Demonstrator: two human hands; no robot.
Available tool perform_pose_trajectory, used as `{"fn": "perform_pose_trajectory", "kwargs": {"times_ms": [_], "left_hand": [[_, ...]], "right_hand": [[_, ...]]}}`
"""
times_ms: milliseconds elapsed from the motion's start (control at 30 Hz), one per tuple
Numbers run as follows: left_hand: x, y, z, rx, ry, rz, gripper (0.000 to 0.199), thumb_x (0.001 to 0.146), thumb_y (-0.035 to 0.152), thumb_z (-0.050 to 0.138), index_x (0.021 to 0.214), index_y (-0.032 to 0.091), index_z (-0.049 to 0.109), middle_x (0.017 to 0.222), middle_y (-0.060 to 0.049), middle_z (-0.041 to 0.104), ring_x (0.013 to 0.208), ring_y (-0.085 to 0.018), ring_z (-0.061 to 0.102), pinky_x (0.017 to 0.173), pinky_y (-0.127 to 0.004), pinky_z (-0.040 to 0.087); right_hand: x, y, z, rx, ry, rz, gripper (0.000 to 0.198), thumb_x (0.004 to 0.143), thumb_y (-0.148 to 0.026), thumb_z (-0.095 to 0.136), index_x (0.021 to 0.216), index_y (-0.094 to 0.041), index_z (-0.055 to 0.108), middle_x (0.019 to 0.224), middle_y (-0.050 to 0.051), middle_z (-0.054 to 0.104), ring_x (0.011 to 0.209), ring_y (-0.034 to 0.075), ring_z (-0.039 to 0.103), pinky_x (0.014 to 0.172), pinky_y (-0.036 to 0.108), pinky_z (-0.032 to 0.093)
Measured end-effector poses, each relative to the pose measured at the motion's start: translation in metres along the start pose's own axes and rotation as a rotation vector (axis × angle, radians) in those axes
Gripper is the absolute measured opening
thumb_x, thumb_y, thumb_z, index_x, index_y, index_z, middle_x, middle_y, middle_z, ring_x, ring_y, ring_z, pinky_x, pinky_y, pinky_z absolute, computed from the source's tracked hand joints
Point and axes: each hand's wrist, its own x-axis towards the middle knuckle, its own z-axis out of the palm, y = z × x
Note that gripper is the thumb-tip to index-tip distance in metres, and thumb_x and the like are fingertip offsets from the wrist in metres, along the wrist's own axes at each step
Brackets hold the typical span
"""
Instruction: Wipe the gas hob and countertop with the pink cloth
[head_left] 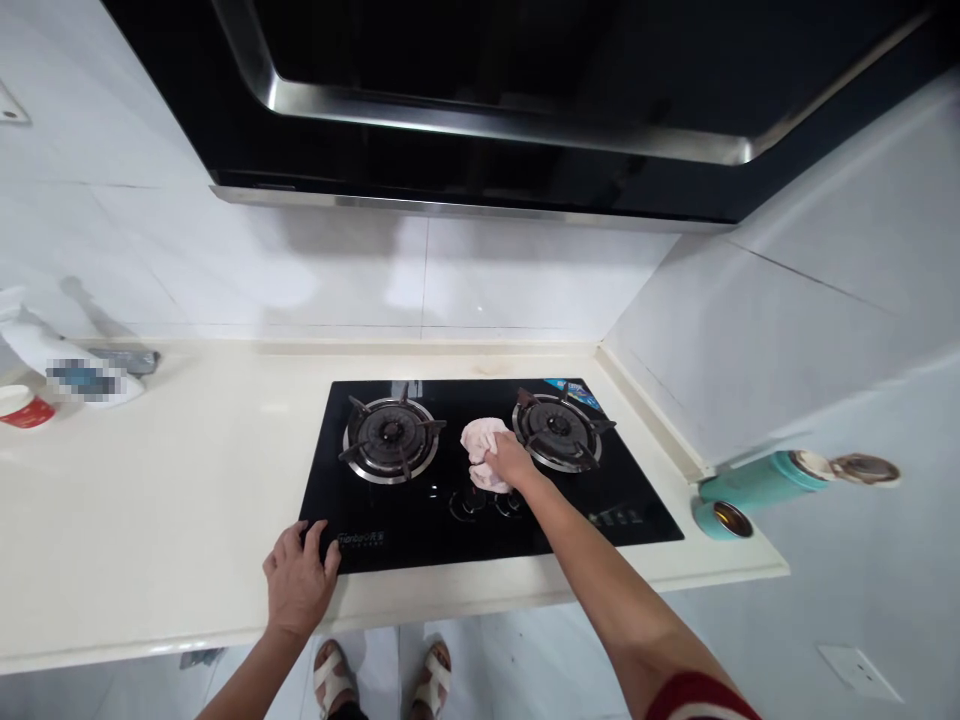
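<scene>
A black glass gas stove (420, 535) with two burners is set into the pale countertop. My right hand (512, 462) grips a crumpled pinkish-white cloth (480, 440) on the glass between the left burner (391, 435) and the right burner (559, 430). Just below the cloth are the control knobs (472, 500), partly covered by it. My left hand (298, 580) rests with fingers spread at the stove's front left corner, touching the counter and the glass edge. Nothing is held in it.
A black range hood (480, 160) hangs low over the stove. At the right end of the counter (150, 520) stand a teal thermos (757, 482) with a raised lid and a teal cup (724, 520). A white spray bottle (45, 350) and a red-and-white tub (26, 408) are far left.
</scene>
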Motion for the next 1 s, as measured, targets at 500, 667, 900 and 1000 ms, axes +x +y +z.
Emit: {"fn": "perform_pose_trajectory", "kwargs": {"times_ms": [500, 667, 900, 1000], "left_hand": [[0.000, -0.001, 0.000, -0.007, 0.015, -0.004, 0.040, 0.099, 0.038, 0.043, 0.126, 0.018, 0.064, 0.131, -0.016, 0.057, 0.125, -0.032, 0.050, 0.098, -0.048, 0.042], [-0.002, -0.001, 0.000, 0.008, 0.024, 0.011, 0.041, 0.101, 0.039, 0.040, 0.128, 0.018, 0.063, 0.132, -0.017, 0.056, 0.127, -0.032, 0.049, 0.100, -0.048, 0.042], [-0.002, -0.004, 0.003, -0.018, 0.031, 0.016, 0.041, 0.100, 0.039, 0.043, 0.128, 0.018, 0.063, 0.132, -0.017, 0.055, 0.126, -0.032, 0.049, 0.101, -0.049, 0.042], [-0.001, -0.004, 0.003, -0.022, 0.022, 0.003, 0.041, 0.099, 0.040, 0.043, 0.128, 0.018, 0.063, 0.132, -0.016, 0.055, 0.126, -0.032, 0.049, 0.101, -0.049, 0.042]], "right_hand": [[-0.044, 0.008, 0.021, -0.427, -0.147, -0.153, 0.072, 0.080, -0.029, 0.068, 0.148, -0.030, 0.044, 0.152, 0.013, 0.046, 0.136, 0.033, 0.043, 0.117, 0.059, 0.015], [-0.031, 0.002, 0.014, -0.463, -0.144, -0.228, 0.065, 0.072, -0.029, 0.077, 0.135, -0.026, 0.057, 0.147, 0.014, 0.049, 0.127, 0.035, 0.048, 0.108, 0.050, 0.032], [0.009, 0.004, 0.010, -0.466, -0.113, -0.379, 0.057, 0.079, -0.016, 0.068, 0.135, -0.026, 0.059, 0.149, 0.011, 0.050, 0.130, 0.030, 0.048, 0.105, 0.041, 0.038], [0.019, 0.023, 0.006, -0.439, -0.128, -0.441, 0.051, 0.081, -0.012, 0.065, 0.130, -0.026, 0.063, 0.146, 0.010, 0.054, 0.126, 0.027, 0.053, 0.106, 0.039, 0.038]]}}
